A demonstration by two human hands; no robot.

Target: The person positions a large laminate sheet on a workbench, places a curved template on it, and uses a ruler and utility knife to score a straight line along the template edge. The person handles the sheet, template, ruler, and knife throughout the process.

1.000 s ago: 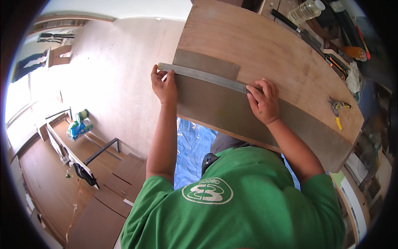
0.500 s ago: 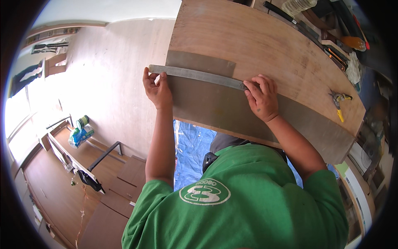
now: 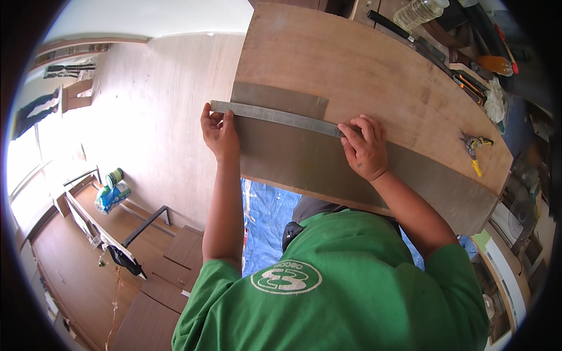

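A narrow metal ruler [image 3: 275,116] lies slantwise across a grey-brown sheet [image 3: 304,155], its left end sticking out past the sheet's left edge. My left hand [image 3: 222,137] pinches that end, thumb on the near side and fingers curled at the tip. At the ruler's other end, the thumb and fingers of my right hand [image 3: 366,149] hold it down. The sheet rests on a pale wooden board [image 3: 363,64]; a stepped part of it shows beyond the ruler, ending near the board's middle.
Yellow-handled snips [image 3: 476,153] lie on the board at right. Past its far right edge are a clear plastic bottle [image 3: 418,14], an orange bottle [image 3: 496,64] and assorted tools. A blue tarp [image 3: 263,225] covers the floor below. Brown panels [image 3: 158,286] stand at lower left.
The whole view has shifted slightly. Both hands keep their grip, and the ruler stays in about the same place on the sheet.
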